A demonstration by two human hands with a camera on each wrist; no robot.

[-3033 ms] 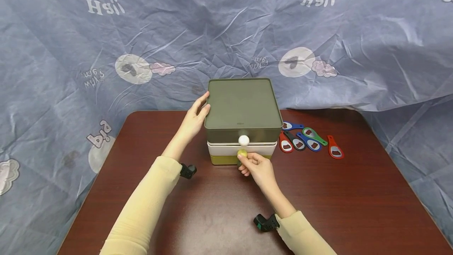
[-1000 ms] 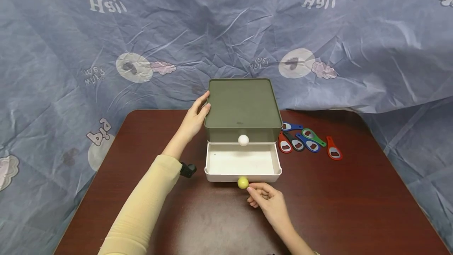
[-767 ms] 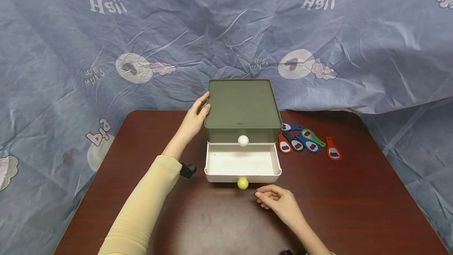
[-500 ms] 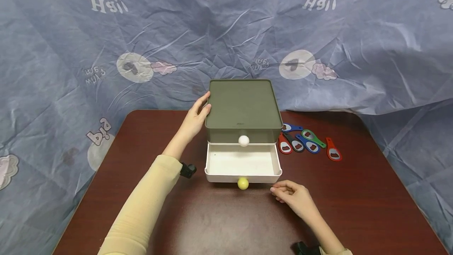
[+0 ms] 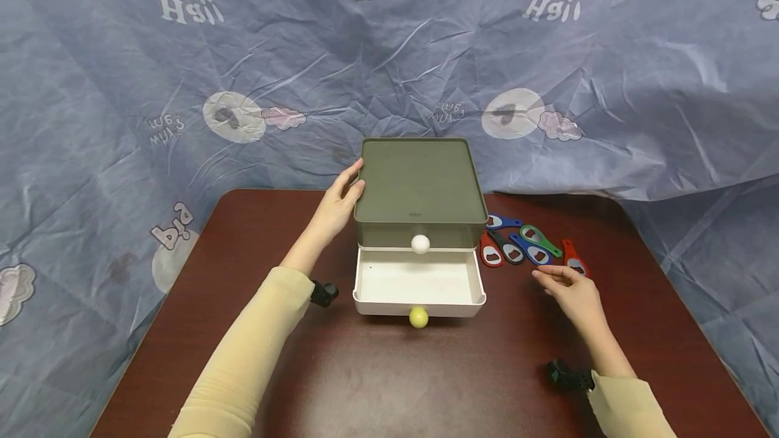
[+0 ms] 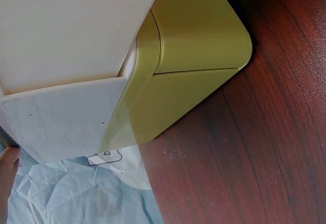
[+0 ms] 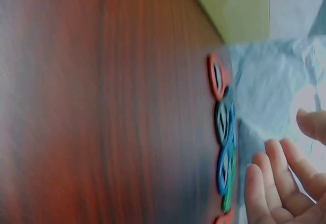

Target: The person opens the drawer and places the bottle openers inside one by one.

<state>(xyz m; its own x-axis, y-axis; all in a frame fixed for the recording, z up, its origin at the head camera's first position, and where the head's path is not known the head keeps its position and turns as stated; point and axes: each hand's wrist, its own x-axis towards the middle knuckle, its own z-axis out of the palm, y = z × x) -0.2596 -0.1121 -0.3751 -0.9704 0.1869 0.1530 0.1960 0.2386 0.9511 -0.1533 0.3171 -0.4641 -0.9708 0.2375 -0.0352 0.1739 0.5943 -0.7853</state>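
A drawer box (image 5: 420,178) with an olive-green top stands at the back centre of the table. My left hand (image 5: 333,211) rests on its left side, fingertips at the top edge. Its lower white drawer (image 5: 420,276) is pulled out, bare inside, with a yellow-green ball knob (image 5: 418,318). A white knob (image 5: 420,244) marks the closed upper drawer. My right hand (image 5: 575,296), relaxed and holding nothing, is just in front of several bottle openers: a blue one (image 5: 528,247), a green one (image 5: 544,242), a black one (image 5: 506,247) and a red one (image 5: 575,259) overlapped by my fingers.
Another red bottle opener (image 5: 490,252) and a second blue one (image 5: 504,222) lie close by the box's right side. The dark red wooden table (image 5: 389,384) has a printed grey-blue cloth (image 5: 292,39) hanging behind it. Yellow-green casing (image 6: 204,35) sits under the white drawer in the left wrist view.
The lower drawer was drawn out toward me by its knob. My right hand then let go and moved right, then away from me to the bottle openers. The left hand stayed put.
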